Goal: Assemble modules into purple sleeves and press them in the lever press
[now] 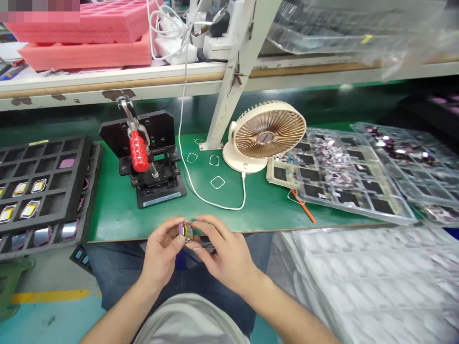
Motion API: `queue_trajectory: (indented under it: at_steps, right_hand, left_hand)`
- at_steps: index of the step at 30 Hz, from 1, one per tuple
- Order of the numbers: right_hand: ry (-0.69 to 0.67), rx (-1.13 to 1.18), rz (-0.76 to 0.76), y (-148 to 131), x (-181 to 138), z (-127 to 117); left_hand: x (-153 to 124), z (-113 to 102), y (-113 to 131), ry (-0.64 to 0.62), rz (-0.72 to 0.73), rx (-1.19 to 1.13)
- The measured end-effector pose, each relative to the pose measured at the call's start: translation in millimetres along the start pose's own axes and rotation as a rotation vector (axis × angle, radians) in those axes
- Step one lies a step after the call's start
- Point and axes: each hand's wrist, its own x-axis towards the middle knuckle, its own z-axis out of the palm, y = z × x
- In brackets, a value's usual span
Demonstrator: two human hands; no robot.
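Note:
My left hand [163, 248] is closed on a small watch-like electronic module [185, 231], with a purple edge and a yellow part inside. It is held tilted above my lap, just off the table's front edge. My right hand [227, 253] curves in from the right, its fingertips at the module's side. A thin dark piece [205, 247] shows by the right thumb and seems to be in its grip; its kind is unclear. Beyond my hands, a black clamp fixture [159, 188] with a red handle [138, 152] stands on the green table [122, 222].
Left, a black foam tray [50, 208] holds several modules. A cream fan [268, 134] with a white cable [215, 206] stands centre. White rounded-square rings [217, 182] lie nearby. Right are an orange stick [304, 208], clear parts trays [358, 191] and white trays [358, 267].

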Motion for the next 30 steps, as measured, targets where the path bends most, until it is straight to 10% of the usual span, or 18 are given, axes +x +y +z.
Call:
queue_trajectory:
  at_steps: [5,12,22,30]
  right_hand:
    - [0.010,0.226,0.022,-4,-18,-7]
    - [0.097,0.221,0.391,-8,-88,-29]
    - [0.253,-0.569,1.570,118,-350,-232]
    - [0.100,-0.602,1.685,147,-410,-242]
  left_hand:
    - [-12,-1,0,-0.107,0.016,0.117]
    - [-32,18,-23,-0.073,-0.414,0.185]
    - [-25,42,-53,-0.164,-0.734,0.305]
    - [-44,68,-62,-0.210,-0.749,0.330]
